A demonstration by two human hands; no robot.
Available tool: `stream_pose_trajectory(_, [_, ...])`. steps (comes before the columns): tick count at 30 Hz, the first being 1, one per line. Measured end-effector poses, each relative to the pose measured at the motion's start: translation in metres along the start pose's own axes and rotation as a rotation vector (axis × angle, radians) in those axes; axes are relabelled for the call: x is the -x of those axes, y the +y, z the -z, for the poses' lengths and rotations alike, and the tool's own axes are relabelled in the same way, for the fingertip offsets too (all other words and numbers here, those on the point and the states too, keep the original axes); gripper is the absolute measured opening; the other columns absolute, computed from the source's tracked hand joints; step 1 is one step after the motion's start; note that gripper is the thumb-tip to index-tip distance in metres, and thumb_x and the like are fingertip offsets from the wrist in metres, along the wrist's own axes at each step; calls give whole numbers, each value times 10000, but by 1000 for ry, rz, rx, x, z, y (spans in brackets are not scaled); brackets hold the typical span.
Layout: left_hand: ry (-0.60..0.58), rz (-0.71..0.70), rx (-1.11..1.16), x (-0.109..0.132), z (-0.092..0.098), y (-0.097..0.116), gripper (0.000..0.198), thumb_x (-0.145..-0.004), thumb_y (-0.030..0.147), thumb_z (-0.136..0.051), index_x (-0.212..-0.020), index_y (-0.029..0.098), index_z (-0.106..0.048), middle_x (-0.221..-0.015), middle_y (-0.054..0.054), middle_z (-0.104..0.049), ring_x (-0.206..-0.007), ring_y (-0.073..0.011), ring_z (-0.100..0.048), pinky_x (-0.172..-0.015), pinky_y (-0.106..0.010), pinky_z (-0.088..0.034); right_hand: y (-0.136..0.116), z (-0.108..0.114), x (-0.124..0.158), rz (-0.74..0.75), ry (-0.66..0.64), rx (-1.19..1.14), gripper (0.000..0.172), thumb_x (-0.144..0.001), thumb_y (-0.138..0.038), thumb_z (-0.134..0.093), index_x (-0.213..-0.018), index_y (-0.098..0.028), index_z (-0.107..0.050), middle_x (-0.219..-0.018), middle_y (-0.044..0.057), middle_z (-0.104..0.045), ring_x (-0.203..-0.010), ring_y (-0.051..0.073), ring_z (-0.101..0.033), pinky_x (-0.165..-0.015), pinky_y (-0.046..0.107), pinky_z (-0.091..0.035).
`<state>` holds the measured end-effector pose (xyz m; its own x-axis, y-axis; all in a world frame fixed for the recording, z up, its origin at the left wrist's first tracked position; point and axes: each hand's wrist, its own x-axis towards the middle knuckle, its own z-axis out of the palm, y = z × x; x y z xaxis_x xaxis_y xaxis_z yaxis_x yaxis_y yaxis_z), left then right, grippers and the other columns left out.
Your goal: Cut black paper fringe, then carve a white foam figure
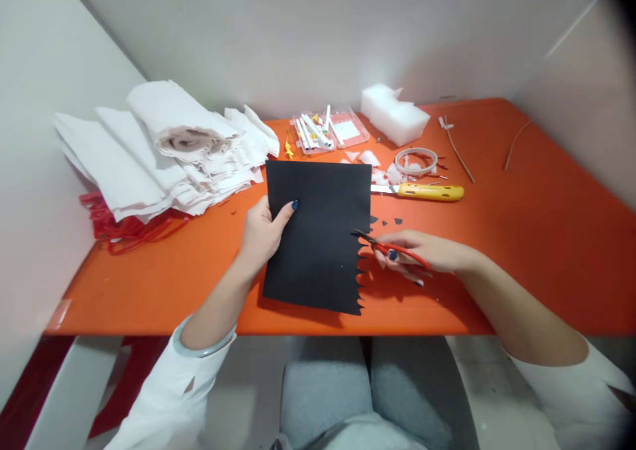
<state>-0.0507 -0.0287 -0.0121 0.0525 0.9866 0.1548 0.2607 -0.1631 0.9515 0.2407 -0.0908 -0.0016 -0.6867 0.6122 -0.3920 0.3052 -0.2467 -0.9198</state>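
scissors [380,244] at black sheet [318,238], yellow knife [422,191] behind, paper stack [163,152] left

No legible text, label, brand or number anywhere. White card inside the far plastic box [330,130]: too small to read.

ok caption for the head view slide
Left hand holds black paper, right hand holds red scissors at its jagged edge, over an orange table

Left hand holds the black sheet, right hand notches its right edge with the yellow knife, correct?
No: the head view shows the right hand cutting with red scissors; the yellow knife lies untouched on the table, farther back. The left hand does hold the black sheet, notched on its right edge.
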Motion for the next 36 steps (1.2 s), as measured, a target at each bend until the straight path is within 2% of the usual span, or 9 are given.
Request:
stream_pose_trajectory(9, [32,-5,16,1,-3,0,419,-785,476,-653,-1057,161,-607,-1103,-94,-696,-1013,-242,-657,-823,-309,-549,2,-5,-6,40,67,-74,256,-880,-423,-545,-839,-177,-483,-629,-51,-454,-435,66,-437,-414,196,-390])
stream_pose_trajectory(15, [15,29,72,6,-6,7,423,-778,486,-657,-1057,174,-596,-1108,-91,-697,-996,-251,-667,-787,-317,-572,4,-8,-9,119,151,-152,383,-842,-545,-570,-892,-173,-493,-599,-58,-452,-392,58,-415,-371,193,-371])
stream_pose_trajectory(19, [-104,167,211,4,3,10,406,-762,490,-656,-1024,180,-635,-953,-73,-730,-840,-247,-701,-686,-330,-592,5,-3,-4,122,160,-182,482,-777,-637,-591,-853,-174,-482,-557,-63,-436,-344,51,-364,-324,195,-326])
stream_pose_trajectory(21, [-175,239,276,1,11,10,414,-779,523,-596,-999,180,-668,-884,-77,-731,-818,-261,-706,-646,-340,-591,6,1,-1,116,90,-179,500,-772,-655,-581,-841,-169,-488,-553,-58,-442,-338,48,-358,-318,196,-321])
stream_pose_trajectory(24, [-207,243,309,-4,21,12,483,-819,567,-484,-1024,184,-694,-890,-87,-728,-867,-275,-701,-644,-347,-586,3,6,5,75,-17,-153,454,-794,-606,-590,-827,-161,-500,-550,-55,-451,-346,48,-362,-317,188,-308])
stream_pose_trajectory(28, [-219,195,201,-9,24,13,424,-774,506,-621,-1087,229,-690,-1042,-58,-719,-908,-246,-687,-677,-289,-563,-4,7,9,-32,-46,-78,329,-847,-472,-579,-796,-155,-507,-538,-57,-458,-352,48,-368,-328,181,-302])
stream_pose_trajectory(31, [-259,122,45,-10,22,11,402,-699,446,-734,-1019,204,-710,-1060,-74,-716,-944,-246,-671,-772,-295,-547,-7,6,9,-82,-35,-6,263,-860,-401,-567,-785,-158,-502,-521,-63,-454,-354,50,-368,-347,183,-308])
stream_pose_trajectory(33, [-327,117,-32,-10,22,9,363,-688,442,-747,-938,182,-708,-968,-81,-728,-883,-236,-677,-745,-302,-551,-7,6,9,-93,-27,28,245,-862,-383,-558,-781,-162,-491,-505,-66,-444,-363,56,-376,-368,187,-318])
stream_pose_trajectory(36, [-461,160,-85,-10,25,8,330,-660,447,-765,-816,176,-659,-751,-39,-700,-707,-197,-670,-598,-270,-542,-6,6,10,-95,-13,43,262,-870,-394,-536,-756,-173,-453,-486,-74,-408,-374,61,-382,-394,196,-326])
